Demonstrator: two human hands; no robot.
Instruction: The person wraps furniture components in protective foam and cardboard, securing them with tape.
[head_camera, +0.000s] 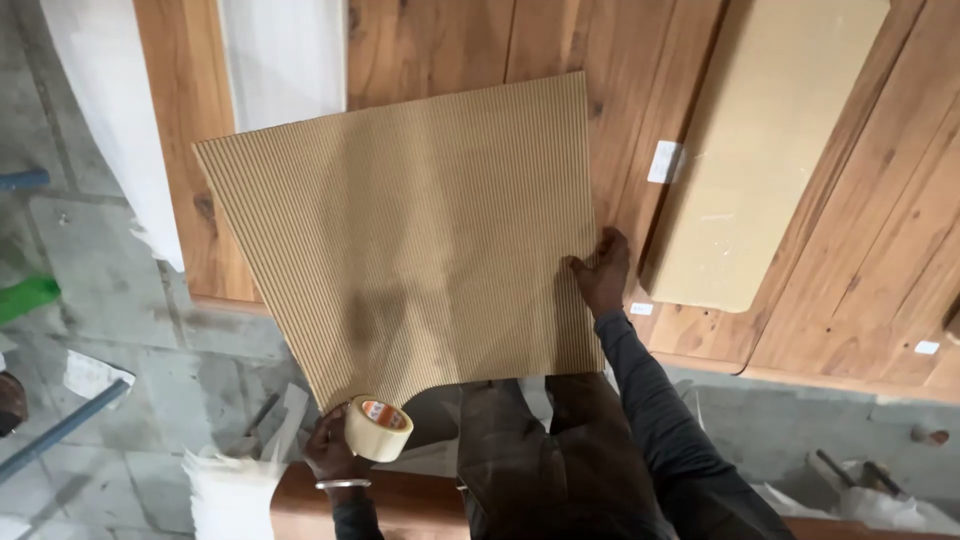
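A large sheet of brown corrugated cardboard (410, 240) lies over the edge of a wooden panel (450, 45), its near corner hanging past the edge. My right hand (601, 272) grips the sheet's right edge, fingers pressed on top. My left hand (335, 445) is low at the near edge, closed on a roll of clear packing tape (378, 428) with an orange core label, right below the sheet's bottom edge.
A long tan board with rounded corner (760, 150) lies on the wood to the right. White foam sheets (285, 55) cover the left of the panel. Grey concrete floor (120, 300) lies at left, with a metal pipe (60, 430), paper scraps and a green object (25, 297).
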